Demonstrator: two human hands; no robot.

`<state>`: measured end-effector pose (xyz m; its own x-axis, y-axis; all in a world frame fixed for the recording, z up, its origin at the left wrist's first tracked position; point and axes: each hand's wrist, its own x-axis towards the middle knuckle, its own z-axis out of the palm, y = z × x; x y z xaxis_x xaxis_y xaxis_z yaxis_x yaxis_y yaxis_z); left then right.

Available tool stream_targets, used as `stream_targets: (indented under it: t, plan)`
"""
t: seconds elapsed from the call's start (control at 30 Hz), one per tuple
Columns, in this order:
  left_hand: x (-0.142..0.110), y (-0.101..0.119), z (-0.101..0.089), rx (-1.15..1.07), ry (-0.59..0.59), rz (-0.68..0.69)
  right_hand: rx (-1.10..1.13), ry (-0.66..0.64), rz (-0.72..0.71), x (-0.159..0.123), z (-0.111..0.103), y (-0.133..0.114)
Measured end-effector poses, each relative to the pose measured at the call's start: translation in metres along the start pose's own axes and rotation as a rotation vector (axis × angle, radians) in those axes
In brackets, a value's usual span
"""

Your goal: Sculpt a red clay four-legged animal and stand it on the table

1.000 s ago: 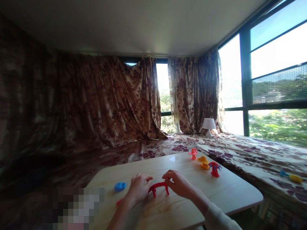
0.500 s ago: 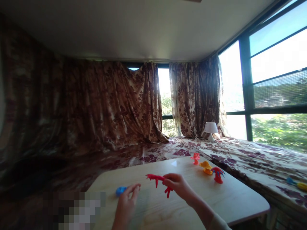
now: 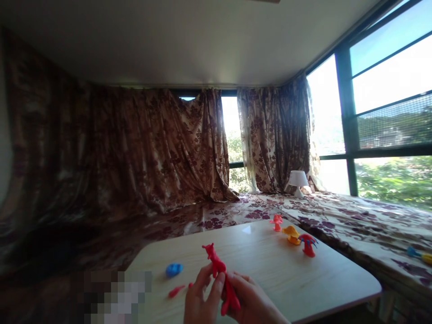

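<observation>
A red animal-like figure [image 3: 216, 261], apparently of modelling clay, is held upright at a tilt above the table. My left hand [image 3: 201, 299] pinches its middle between thumb and fingers. From the other side my right hand [image 3: 251, 297] grips its lower part, with fingers partly hidden behind it. Left of my hands, a small red clay piece [image 3: 176, 291] lies on the table, and a tiny red bit [image 3: 191, 285] shows beside my left hand. A blue clay lump [image 3: 173, 270] rests a little farther back.
The pale wooden table [image 3: 270, 265] carries a pink figure [image 3: 276, 222], a yellow one [image 3: 291, 235] and a red one with blue strands [image 3: 308, 245] at its far right. Beyond are flowered bedding [image 3: 263, 208], a white lamp [image 3: 299, 180], and a blue and yellow object [image 3: 418, 254].
My left hand has moved right, from near the blue lump onto the red figure. The figure has turned from level to upright and come closer. The small red pieces on the table are now visible.
</observation>
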<state>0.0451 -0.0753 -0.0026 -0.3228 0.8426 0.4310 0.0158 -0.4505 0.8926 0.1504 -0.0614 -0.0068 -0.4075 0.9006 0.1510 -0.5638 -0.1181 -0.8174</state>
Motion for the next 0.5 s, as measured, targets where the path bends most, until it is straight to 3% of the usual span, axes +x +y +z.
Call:
stream_targets:
  t: [0.17,0.27,0.37,0.5]
  plan:
    - [-0.003,0.019,-0.010,-0.044,0.010,-0.019,-0.106,-0.020,-0.061,-0.003,-0.007,-0.002]
    - [-0.001,0.017,-0.016,0.035,-0.007,-0.038,-0.256,0.075,-0.287,-0.011,-0.012,-0.014]
    - [-0.001,0.008,-0.017,0.078,0.008,-0.049,-0.576,0.137,-0.562,-0.019,-0.009,-0.024]
    - [-0.006,0.005,-0.013,0.055,0.012,-0.052,-0.803,0.129,-0.703,-0.021,0.005,-0.028]
